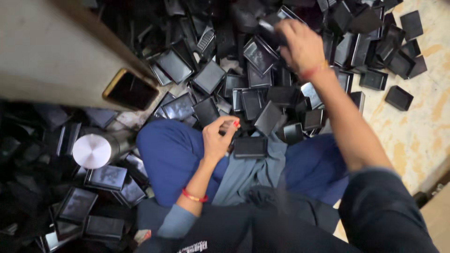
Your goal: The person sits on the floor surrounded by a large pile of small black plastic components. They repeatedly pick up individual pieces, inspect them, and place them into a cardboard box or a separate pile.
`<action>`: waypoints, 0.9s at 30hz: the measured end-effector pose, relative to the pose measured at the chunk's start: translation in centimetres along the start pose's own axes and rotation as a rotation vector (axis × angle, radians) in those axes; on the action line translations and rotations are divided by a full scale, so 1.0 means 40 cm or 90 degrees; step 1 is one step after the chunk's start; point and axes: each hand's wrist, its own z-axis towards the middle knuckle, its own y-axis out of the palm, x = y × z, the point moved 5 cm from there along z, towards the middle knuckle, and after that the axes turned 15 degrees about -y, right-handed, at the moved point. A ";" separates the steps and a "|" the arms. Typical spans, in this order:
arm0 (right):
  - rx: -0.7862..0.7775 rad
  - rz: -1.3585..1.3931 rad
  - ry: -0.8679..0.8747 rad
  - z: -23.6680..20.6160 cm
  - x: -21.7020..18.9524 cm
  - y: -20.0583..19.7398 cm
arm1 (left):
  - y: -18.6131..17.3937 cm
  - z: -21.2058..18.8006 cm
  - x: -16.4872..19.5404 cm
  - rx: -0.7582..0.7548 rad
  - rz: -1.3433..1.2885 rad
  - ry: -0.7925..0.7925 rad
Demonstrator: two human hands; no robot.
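Black shallow trays (pixel 262 93) heaped at 12 o'clock; right hand (pixel 300 44) fingers closed on one tray (pixel 268 24), left hand (pixel 218 138) fingers loosely curled, empty.

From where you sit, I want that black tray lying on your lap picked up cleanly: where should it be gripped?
Probably the black tray by its long edges, from above. It lies flat on the lap, and the left hand is already at its left end.
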 end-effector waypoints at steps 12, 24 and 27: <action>-0.110 0.163 0.149 -0.226 -0.374 0.116 | 0.021 -0.034 0.044 -0.108 0.277 0.153; 0.329 0.379 0.459 -0.270 -0.255 0.032 | -0.072 0.263 0.131 0.242 0.529 0.206; 0.311 0.388 0.432 -0.259 -0.262 0.059 | -0.031 0.336 0.150 0.223 0.706 0.161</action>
